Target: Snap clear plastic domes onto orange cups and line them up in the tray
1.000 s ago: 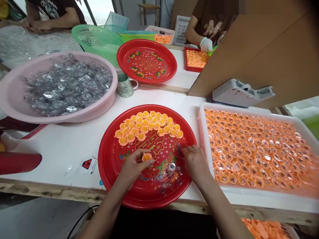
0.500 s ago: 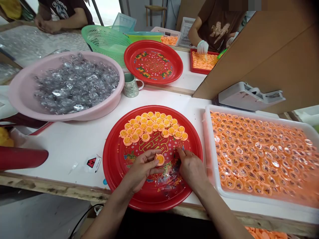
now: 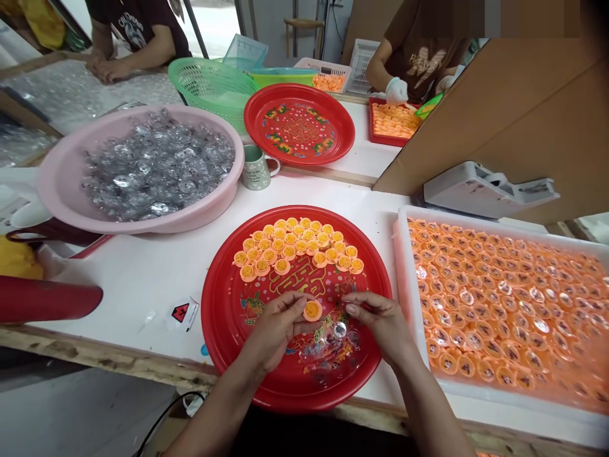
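Note:
My left hand (image 3: pixel 280 327) pinches a small orange cup-shaped piece (image 3: pixel 313 310) with a yellow centre, its face turned up. Opposite it, my right hand (image 3: pixel 380 320) has thumb and index finger closed on a small see-through plastic piece (image 3: pixel 343 303), whose outline is hard to make out. Both hands are over a round red tray (image 3: pixel 216 317) with a printed pattern. Several clear plastic pieces (image 3: pixel 333 355) lie in the tray's near part, one with a shiny round face. Across its far half, many more orange cup pieces (image 3: pixel 290 239) form a curved band.
A pink basin (image 3: pixel 61 171) heaped with clear plastic pieces stands left, beside a mug (image 3: pixel 255 168). At right are a white tray (image 3: pixel 404 266) full of orange pieces and a tape dispenser (image 3: pixel 485 190) by a cardboard panel (image 3: pixel 514 120). Two people work across the table.
My right hand has lifted from the tray and turned, its fingertips now pinched near the orange piece. My left hand keeps its hold. The whole view has shifted slightly.

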{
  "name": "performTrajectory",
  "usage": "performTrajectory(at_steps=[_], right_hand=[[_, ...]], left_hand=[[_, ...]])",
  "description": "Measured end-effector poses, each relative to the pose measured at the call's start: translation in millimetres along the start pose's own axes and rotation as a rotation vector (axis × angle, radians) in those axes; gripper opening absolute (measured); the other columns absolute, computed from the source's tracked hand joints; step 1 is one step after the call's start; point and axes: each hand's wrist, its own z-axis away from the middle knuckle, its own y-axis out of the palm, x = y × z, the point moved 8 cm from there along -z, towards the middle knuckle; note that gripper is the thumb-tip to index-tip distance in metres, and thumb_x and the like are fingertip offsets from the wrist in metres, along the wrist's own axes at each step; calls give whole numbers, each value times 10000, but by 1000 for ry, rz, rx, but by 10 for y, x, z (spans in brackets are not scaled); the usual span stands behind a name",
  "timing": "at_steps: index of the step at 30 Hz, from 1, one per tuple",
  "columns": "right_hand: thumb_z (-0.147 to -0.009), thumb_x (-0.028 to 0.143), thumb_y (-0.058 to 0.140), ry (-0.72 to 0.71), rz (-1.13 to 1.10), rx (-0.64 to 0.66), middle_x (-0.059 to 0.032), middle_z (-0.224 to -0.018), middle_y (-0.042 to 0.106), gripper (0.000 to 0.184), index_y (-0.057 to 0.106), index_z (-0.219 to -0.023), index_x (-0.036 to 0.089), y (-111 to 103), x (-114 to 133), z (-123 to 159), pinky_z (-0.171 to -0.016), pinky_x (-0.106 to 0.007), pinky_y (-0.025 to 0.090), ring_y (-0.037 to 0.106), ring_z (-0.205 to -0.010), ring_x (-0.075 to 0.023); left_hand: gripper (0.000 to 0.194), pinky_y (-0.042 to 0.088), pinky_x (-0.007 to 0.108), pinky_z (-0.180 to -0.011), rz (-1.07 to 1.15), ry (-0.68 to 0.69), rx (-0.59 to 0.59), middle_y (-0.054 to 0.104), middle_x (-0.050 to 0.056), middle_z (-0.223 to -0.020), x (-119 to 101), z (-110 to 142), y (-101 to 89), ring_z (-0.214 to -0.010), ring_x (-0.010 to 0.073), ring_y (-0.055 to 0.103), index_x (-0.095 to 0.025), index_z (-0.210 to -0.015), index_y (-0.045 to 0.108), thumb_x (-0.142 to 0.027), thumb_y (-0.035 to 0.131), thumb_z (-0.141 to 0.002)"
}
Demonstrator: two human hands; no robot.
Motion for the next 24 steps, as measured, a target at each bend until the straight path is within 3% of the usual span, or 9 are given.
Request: performTrajectory(at_steps=[4, 8, 11, 16, 20, 24], right_hand=[[-817, 304, 660, -64, 71, 188, -42, -879, 700, 236, 728, -1028, 225, 218, 256, 158, -708, -306, 537, 643, -795, -174], [-875, 150, 528, -214, 260, 391, -29, -915, 672, 338, 686, -1145, 278, 527, 505, 344, -741, -293, 513, 622, -820, -158], [-865, 128, 504, -215, 322, 354, -30, -919, 672, 390, 653, -1200, 262, 525, 465, 362, -755, -299, 509, 619, -820, -161], [-838, 204, 558, -56, 325, 187, -12, -796, 646, 349, 646, -1176, 200, 224, 174, 295, -776, -321, 509, 619, -781, -171], [-782, 196, 620, 25, 180, 206, -20, -855, 669, 241, 694, -1011, 209, 181, 108, 277, -766, -303, 512, 638, -826, -177], [-783, 215, 657, -4, 83, 282, -28, -865, 699, 151, 740, -909, 216, 290, 211, 250, -733, -283, 507, 644, -816, -171]], left_hand=[[249, 585, 343, -823, -1, -40, -1, 688, 79, -923, 43, -13, 18, -906, 205, 658, -120, -896, 717, -329, 744, -763], [288, 593, 349, -781, -73, -63, 10, 715, 79, -851, 82, 9, 48, -840, 211, 679, -111, -864, 719, -371, 749, -742], [311, 599, 347, -718, -131, -65, -20, 717, 65, -797, 106, 26, 36, -778, 214, 685, -117, -835, 719, -404, 752, -720], [293, 586, 323, -711, -162, -111, -71, 715, 62, -803, 147, 25, -25, -789, 208, 685, -121, -818, 720, -394, 747, -715], [309, 562, 291, -716, -185, -98, 6, 708, 56, -858, 117, 19, 41, -806, 195, 675, -131, -869, 704, -358, 786, -676], [332, 519, 243, -605, -181, -85, 69, 677, 12, -814, 103, 28, 109, -685, 141, 640, -176, -958, 626, -354, 765, -714]])
